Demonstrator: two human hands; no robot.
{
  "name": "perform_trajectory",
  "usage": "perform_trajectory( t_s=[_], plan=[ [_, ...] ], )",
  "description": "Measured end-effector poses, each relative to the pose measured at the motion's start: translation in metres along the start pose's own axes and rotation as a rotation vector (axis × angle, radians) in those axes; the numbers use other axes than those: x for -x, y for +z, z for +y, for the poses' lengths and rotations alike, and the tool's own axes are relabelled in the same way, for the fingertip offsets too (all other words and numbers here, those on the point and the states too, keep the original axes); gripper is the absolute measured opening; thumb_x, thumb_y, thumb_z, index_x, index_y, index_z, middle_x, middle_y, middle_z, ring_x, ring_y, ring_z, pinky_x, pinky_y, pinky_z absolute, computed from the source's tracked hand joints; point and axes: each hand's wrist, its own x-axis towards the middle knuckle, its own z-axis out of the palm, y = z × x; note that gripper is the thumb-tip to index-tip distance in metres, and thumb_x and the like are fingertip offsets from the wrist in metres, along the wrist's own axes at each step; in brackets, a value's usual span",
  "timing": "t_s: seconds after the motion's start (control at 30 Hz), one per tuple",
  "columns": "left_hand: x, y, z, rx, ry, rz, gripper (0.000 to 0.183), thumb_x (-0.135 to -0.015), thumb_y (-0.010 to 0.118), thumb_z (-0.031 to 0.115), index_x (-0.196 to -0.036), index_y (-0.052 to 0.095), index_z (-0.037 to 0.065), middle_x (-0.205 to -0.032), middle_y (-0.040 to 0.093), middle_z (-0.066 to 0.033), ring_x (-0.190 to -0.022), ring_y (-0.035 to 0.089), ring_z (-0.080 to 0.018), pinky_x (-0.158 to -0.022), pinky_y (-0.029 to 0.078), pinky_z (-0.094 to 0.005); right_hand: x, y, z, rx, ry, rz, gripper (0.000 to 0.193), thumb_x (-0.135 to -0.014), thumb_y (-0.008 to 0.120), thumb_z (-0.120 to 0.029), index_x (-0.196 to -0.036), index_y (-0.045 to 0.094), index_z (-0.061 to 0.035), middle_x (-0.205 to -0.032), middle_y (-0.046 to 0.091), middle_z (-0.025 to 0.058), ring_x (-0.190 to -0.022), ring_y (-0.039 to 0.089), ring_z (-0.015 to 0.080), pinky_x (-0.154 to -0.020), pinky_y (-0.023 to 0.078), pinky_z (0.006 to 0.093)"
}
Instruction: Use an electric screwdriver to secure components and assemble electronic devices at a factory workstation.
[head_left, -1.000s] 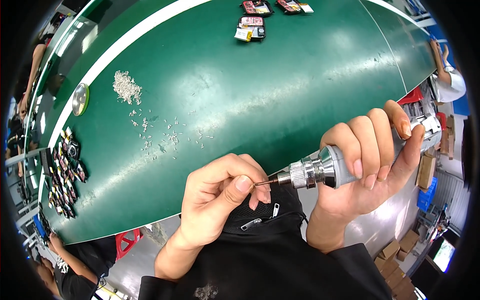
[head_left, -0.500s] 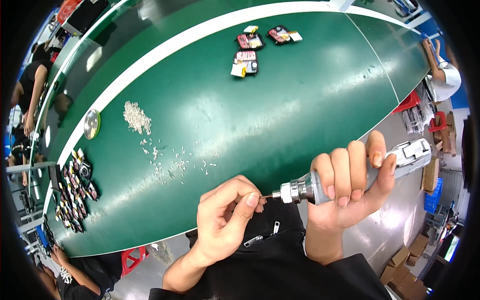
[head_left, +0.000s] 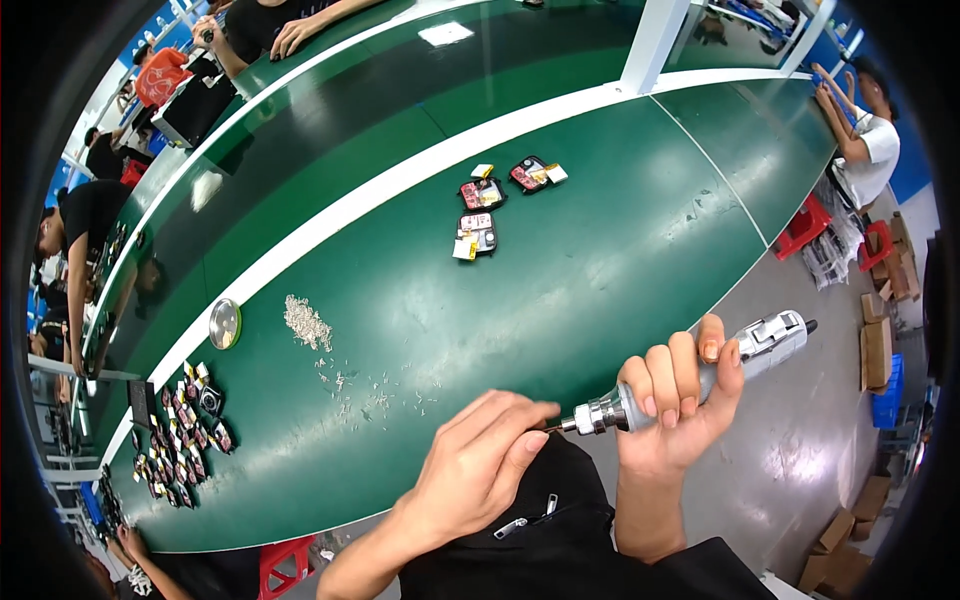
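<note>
My right hand (head_left: pixel 668 420) is wrapped round the grey body of an electric screwdriver (head_left: pixel 655 398), held above my lap near the table's front edge. Its silver nose points left. My left hand (head_left: pixel 475 460) is at the tip, thumb and fingers closing round the thin screwdriver bit (head_left: pixel 560 427). The fingers partly hide the bit's end, so I cannot tell whether a small part sits on it. Beyond my left hand, many tiny pale pieces are scattered on the green table, with a heaped pile (head_left: pixel 307 322) farther off.
Three opened small devices (head_left: pixel 477 236) with pale and yellow parts lie at the far middle. A cluster of similar devices (head_left: pixel 185 440) and a round dish (head_left: pixel 225 324) are at the left. A white post (head_left: pixel 655 45) rises at the far edge. Other people sit around the table.
The view has tilted up, so the table's contents appear lower. My left hand's fingers have straightened over the bit. The screwdriver stays in my right hand.
</note>
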Motion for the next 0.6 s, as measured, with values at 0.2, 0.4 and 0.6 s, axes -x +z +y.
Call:
perform_trajectory(
  t_s=[0.2, 0.4, 0.6],
  plan=[
    [-0.091, -0.034, -0.027, -0.681, 0.256, 0.180, 0.024, -0.078, 0.066, 0.002, -0.100, 0.058, -0.001, -0.099, 0.058, -0.0141, -0.090, 0.057, -0.0322, -0.077, 0.047, -0.0394, -0.010, -0.015, -0.016, -0.015, -0.117, 0.087, 0.019, -0.097, 0.043, -0.024, -0.084, 0.044, -0.0101, -0.049, 0.033, -0.0031, -0.039, 0.033, 0.0080, -0.045, 0.035, 0.0260],
    [-0.131, -0.040, -0.072, -0.939, 0.207, 0.061, 0.019, -0.076, 0.061, 0.000, -0.094, 0.055, -0.002, -0.100, 0.054, -0.0124, -0.094, 0.054, -0.0304, -0.082, 0.048, -0.0394, 0.000, -0.021, -0.027, 0.056, -0.044, 0.086, 0.019, -0.095, 0.048, -0.024, -0.082, 0.045, -0.0111, -0.050, 0.032, -0.0028, -0.041, 0.032, 0.0088, -0.047, 0.035, 0.0266],
    [-0.126, -0.043, -0.059, -0.993, 0.154, -0.005, 0.011, -0.076, 0.062, 0.000, -0.087, 0.061, -0.004, -0.094, 0.056, -0.0120, -0.089, 0.055, -0.0288, -0.080, 0.049, -0.0385, 0.015, -0.031, -0.013, 0.070, 0.144, 0.088, 0.019, -0.094, 0.050, -0.026, -0.082, 0.047, -0.0117, -0.049, 0.033, -0.0034, -0.042, 0.033, 0.0084, -0.049, 0.035, 0.0265]
  ],
)
